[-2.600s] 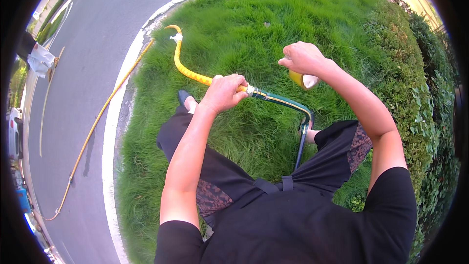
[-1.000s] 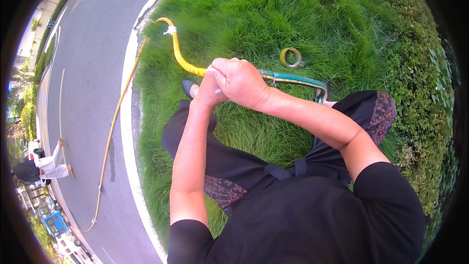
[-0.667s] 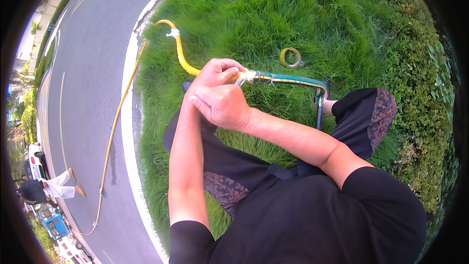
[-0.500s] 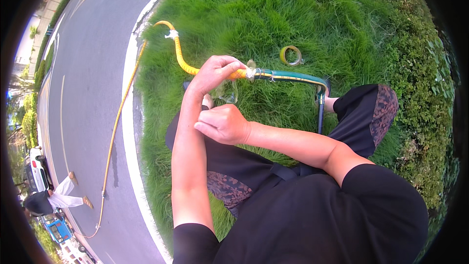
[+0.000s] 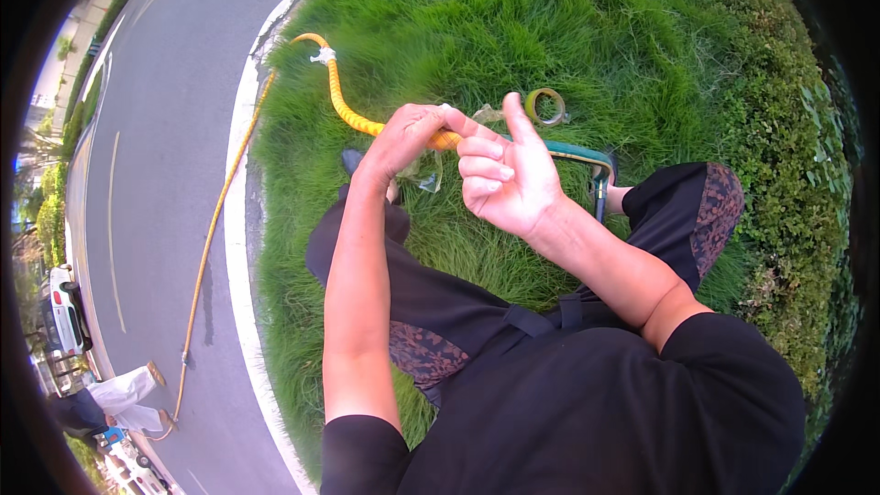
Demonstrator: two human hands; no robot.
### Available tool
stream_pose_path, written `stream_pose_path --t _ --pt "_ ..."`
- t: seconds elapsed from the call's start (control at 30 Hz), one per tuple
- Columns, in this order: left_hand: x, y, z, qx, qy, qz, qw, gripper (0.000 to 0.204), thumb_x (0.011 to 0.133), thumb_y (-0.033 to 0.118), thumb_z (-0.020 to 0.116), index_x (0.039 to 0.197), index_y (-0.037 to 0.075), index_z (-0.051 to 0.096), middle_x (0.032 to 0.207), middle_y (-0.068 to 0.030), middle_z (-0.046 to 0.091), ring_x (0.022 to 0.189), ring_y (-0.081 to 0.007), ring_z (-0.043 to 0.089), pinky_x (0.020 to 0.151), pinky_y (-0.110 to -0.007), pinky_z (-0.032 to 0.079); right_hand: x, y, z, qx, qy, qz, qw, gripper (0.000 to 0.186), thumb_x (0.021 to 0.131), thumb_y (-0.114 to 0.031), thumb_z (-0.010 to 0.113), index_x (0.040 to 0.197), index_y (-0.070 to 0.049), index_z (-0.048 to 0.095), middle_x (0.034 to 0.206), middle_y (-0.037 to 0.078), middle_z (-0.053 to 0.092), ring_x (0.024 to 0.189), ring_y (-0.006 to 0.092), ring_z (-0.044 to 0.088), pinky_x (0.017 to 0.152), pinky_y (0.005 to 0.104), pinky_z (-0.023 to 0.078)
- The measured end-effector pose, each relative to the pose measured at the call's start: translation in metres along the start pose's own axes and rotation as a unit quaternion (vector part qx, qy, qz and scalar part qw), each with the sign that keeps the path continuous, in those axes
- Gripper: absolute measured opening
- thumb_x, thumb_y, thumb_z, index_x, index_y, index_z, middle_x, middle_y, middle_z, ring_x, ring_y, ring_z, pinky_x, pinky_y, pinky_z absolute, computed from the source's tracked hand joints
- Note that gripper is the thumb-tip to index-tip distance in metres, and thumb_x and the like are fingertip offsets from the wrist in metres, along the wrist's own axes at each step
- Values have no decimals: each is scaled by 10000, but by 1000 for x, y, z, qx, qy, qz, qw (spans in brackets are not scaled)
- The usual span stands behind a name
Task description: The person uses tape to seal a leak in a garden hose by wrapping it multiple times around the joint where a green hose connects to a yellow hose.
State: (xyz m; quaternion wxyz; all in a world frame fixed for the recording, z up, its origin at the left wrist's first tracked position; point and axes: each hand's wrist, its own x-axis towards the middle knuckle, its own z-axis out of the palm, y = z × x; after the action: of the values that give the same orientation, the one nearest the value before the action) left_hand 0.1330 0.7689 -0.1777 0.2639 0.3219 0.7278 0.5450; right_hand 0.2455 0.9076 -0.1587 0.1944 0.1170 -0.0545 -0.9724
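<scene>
Now my right hand [image 5: 507, 179] swings farther out, half unfurled, palm bare — so both hands meet by the yellow hose [image 5: 340, 105] my left hand [image 5: 401, 139] grips.

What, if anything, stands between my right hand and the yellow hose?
Nothing visible: your right hand overlaps the yellow hose in this view. Clear film shows to its left; the tape roll lies beyond.

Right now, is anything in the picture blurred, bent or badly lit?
Head view: soft, even daylight; right hand and tape roll look fairly sharp; grass beside the yellow hose looks smeared; fisheye bows the white curb, and corners go black.
</scene>
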Motion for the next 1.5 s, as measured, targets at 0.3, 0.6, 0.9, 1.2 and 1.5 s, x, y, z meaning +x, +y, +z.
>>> stream_pose_path --t 0.3,0.6,0.9,1.2,1.5 --pt "4 -12 -1 -14 -4 -38 999 442 926 362 477 855 -31 665 766 -76 648 718 -134 561 693 -285 454 24 52 -26 -150 143 5 978 342 998 -382 382 894 -89 526 572 -63 337 459 61 329 432 210 288" --pt "-5 -13 5 96 -18 -81 992 331 810 292 589 855 -29 657 721 -78 632 683 -133 568 637 -297 453 21 36 -119 -577 155 -139 790 346 992 -318 428 770 -71 526 556 -16 426 443 69 359 400 219 313" --pt "2 -16 16 105 7 -102 989 266 747 234 566 789 -20 636 700 -84 615 671 -148 561 627 -303 445 33 -3 -143 -594 148 -221 759 369 953 -384 508 769 -67 550 563 -18 465 447 67 424 396 211 341" --pt "0 -2 15 253 -37 -53 965 310 682 197 730 881 36 555 794 -108 652 773 -258 643 704 -366 478 35 -12 -146 -597 175 -231 748 268 938 -273 520 788 -62 588 605 -23 502 524 71 454 485 243 373" --pt "1 -1 25 337 33 17 941 287 659 202 725 831 60 544 721 -91 642 714 -296 633 680 -394 474 74 -4 -143 -654 17 -236 718 477 801 -269 737 1137 -29 498 1061 21 540 999 106 511 808 279 449"
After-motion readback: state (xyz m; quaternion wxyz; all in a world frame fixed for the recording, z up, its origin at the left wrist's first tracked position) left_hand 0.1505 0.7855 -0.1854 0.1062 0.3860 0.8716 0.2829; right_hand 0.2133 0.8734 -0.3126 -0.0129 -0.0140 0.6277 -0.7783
